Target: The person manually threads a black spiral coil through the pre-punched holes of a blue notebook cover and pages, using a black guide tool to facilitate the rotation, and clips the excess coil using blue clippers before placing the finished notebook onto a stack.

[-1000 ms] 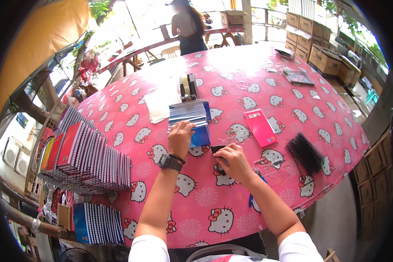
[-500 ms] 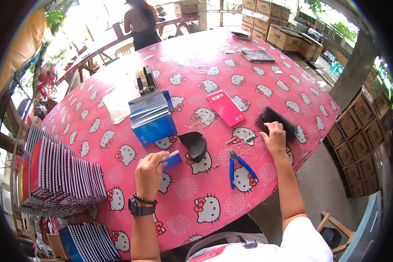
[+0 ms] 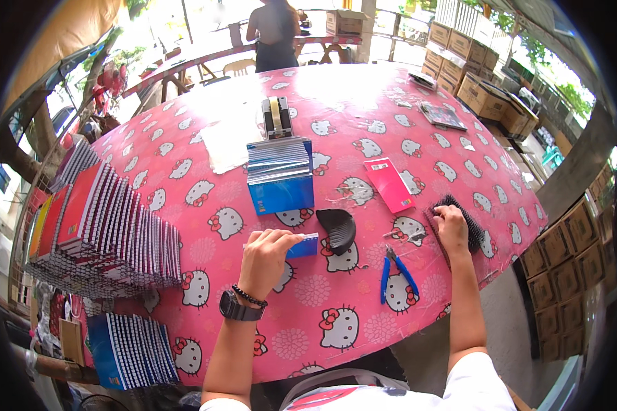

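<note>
Since half a second back, my view has tipped so the blue notebook stack [image 3: 280, 177] sits nearer centre, while my right hand [image 3: 452, 226] stays out at the black comb bindings [image 3: 459, 220] and my left hand [image 3: 266, 255] has risen a little with its small blue booklet [image 3: 301, 246]. Left fingers are pinched closed on that booklet's near edge, holding it just below the notebook stack; the right hand lies curled over the comb bindings, fingers closed on them, well to the right of the stack and close to the table's right edge. Between the hands, below and right of the stack, a black curved piece [image 3: 337, 229] lies beside the booklet, and blue-handled pliers [image 3: 395, 270] rest nearer me. A pink booklet [image 3: 389, 183] lies just right of the stack, a tape dispenser [image 3: 276, 116] just behind it, a white sheet [image 3: 227, 145] to its left. The pink patterned tablecloth [image 3: 336, 322] has open room in front of me. Far left of the stack, rows of spiral notebooks [image 3: 110, 229] crowd the table's left edge. Cardboard boxes [image 3: 483, 96] sit beyond the right rim; what they hold I cannot tell.
</note>
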`<state>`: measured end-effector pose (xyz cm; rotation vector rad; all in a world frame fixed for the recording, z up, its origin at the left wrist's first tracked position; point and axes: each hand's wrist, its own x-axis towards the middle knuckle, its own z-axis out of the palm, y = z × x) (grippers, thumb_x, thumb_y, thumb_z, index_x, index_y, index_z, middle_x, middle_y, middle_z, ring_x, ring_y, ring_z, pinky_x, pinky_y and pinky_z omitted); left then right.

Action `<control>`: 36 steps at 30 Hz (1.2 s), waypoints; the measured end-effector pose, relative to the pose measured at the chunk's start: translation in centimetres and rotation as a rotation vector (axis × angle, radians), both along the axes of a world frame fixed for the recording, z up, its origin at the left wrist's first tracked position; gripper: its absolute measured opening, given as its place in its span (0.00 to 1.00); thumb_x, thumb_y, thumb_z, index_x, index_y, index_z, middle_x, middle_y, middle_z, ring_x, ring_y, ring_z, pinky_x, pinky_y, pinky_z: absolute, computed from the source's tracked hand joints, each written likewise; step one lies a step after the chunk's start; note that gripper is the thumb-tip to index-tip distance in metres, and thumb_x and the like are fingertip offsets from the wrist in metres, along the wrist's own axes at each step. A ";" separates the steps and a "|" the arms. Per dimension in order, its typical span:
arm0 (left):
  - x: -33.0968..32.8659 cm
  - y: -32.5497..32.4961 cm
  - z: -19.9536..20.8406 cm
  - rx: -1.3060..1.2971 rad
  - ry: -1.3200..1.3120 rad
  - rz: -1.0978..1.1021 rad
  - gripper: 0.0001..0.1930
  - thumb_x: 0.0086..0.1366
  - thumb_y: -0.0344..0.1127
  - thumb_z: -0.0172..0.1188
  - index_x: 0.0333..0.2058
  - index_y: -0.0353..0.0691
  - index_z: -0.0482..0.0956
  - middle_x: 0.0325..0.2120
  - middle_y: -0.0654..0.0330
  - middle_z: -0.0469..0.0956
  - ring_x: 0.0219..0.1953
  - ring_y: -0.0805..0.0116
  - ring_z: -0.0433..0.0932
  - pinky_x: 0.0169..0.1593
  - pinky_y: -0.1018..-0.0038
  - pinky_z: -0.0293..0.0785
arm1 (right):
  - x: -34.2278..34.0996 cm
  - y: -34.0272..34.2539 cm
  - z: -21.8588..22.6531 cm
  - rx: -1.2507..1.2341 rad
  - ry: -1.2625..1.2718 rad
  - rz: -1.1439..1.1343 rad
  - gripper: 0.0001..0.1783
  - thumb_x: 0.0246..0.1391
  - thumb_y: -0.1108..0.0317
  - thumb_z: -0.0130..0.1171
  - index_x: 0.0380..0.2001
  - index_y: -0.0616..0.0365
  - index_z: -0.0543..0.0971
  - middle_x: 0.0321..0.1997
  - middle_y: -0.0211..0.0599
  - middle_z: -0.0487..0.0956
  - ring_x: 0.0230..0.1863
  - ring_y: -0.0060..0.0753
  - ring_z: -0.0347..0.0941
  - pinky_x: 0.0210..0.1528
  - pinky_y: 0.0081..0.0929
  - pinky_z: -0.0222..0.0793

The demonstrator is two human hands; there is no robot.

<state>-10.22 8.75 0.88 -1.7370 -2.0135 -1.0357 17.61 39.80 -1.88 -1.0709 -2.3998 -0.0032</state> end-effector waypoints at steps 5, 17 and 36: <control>0.3 0.3 -1.6 0.069 -0.056 0.079 0.09 0.55 0.24 0.57 0.35 0.43 0.79 0.29 0.64 0.79 0.36 0.63 0.77 0.42 0.68 0.69 | -7.1 -6.8 3.6 -0.601 0.361 0.467 0.14 0.55 0.75 0.48 0.45 0.60 0.76 0.43 0.42 0.78 0.42 0.35 0.76 0.47 0.28 0.70; 0.2 0.7 -1.6 0.126 -0.115 0.006 0.06 0.54 0.26 0.61 0.32 0.43 0.79 0.27 0.64 0.78 0.33 0.65 0.76 0.40 0.69 0.67 | -14.0 -11.8 2.7 -0.664 0.311 0.796 0.12 0.44 0.77 0.65 0.35 0.56 0.79 0.33 0.30 0.76 0.35 0.25 0.74 0.39 0.25 0.71; 0.4 0.6 -1.6 0.100 -0.117 -0.028 0.09 0.52 0.24 0.62 0.32 0.43 0.78 0.29 0.63 0.79 0.34 0.65 0.76 0.40 0.69 0.66 | -13.6 -12.1 2.3 -0.795 0.372 0.967 0.16 0.46 0.80 0.62 0.40 0.54 0.78 0.30 0.28 0.75 0.31 0.24 0.73 0.35 0.23 0.70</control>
